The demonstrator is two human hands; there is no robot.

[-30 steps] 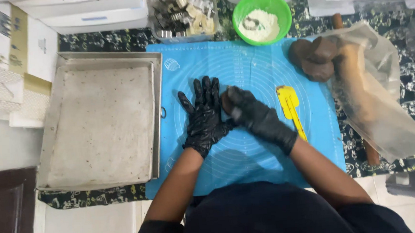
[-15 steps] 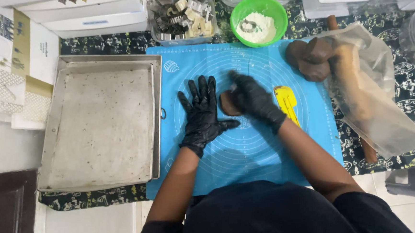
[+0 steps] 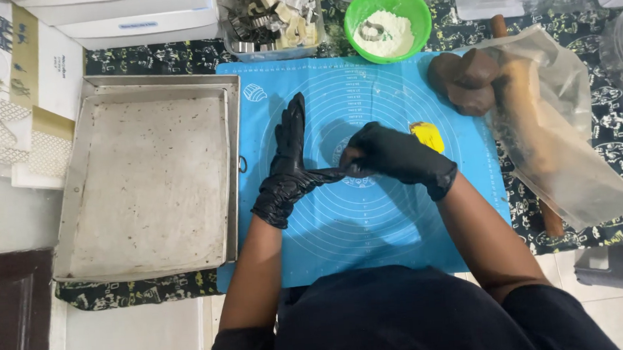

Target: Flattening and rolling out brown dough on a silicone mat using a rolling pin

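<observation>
Dough, if any sits between the hands, is hidden under the right hand, whose glossy black-gloved fingers curl downward, meeting the left thumb; what they grip cannot be told. The left hand stands flat, fingers together, pointing away along the smooth blue silicone mat. Brown dough lumps lie beyond. A dull metal tray sits left.

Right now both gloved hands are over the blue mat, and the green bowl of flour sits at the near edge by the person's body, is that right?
Not quite. The head view shows the green bowl at the far edge of the blue mat, away from the body. The left hand and right hand are over the mat.
</observation>
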